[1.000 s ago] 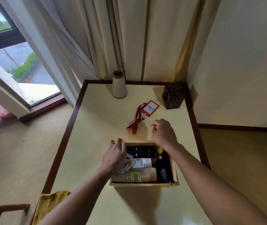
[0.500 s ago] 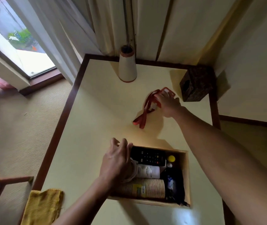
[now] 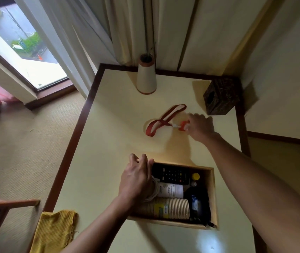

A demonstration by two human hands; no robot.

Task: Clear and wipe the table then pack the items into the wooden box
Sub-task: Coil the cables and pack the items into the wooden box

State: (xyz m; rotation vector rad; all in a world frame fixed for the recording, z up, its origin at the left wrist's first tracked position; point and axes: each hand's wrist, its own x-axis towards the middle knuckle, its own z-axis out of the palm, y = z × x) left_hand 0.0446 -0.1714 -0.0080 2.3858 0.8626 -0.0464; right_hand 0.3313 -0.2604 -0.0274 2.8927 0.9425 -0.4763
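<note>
A wooden box (image 3: 211,194) sits on the cream table (image 3: 109,143) near me. It holds a black remote (image 3: 172,175), a white bottle (image 3: 171,190), a stack of paper cups (image 3: 171,209), a coiled white cable and a dark pouch (image 3: 199,203). My left hand (image 3: 136,178) rests on the box's left rim, over the cable. My right hand (image 3: 200,126) is closed on the orange badge holder (image 3: 183,125) of a red lanyard (image 3: 163,120), whose strap trails left across the table.
A cone-shaped vase (image 3: 146,77) stands at the table's far edge before the curtains. A dark woven tissue box (image 3: 222,95) occupies the far right corner. A yellow cloth (image 3: 54,230) hangs over the near left edge. A window is at the left.
My right hand reached from the box to the lanyard, took hold of the badge and dragged it right, so the strap unfolded. My left hand stayed on the box.
</note>
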